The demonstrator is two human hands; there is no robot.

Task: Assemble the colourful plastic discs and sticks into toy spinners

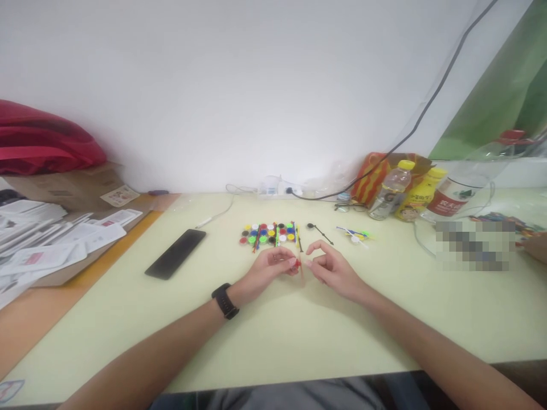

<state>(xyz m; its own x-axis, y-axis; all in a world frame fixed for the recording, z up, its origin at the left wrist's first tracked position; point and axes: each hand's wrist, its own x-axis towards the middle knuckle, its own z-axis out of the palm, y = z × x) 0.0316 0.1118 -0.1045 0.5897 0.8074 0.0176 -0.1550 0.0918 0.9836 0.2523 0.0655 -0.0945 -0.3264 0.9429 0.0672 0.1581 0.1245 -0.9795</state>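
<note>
My left hand (273, 267), with a dark watch on its wrist, pinches a small red plastic piece (298, 263) between thumb and fingers. A thin reddish stick (302, 278) shows at the same spot; whether it is joined to the piece I cannot tell. Just to the right, my right hand (335, 272) has its index finger and thumb apart, with nothing visible between them. Beyond the hands lie rows of coloured round discs (264, 233) with thin coloured sticks (278, 234) across them. A black disc (310, 226) and a black stick (323, 234) lie farther right.
A loose group of blue, yellow and white sticks (356, 234) lies to the right. A black phone (175, 254) rests on the left of the table (256, 341). Bottles (391, 191), glasses (350, 207) and a cable stand or lie at the back; papers (64, 245) are stacked far left.
</note>
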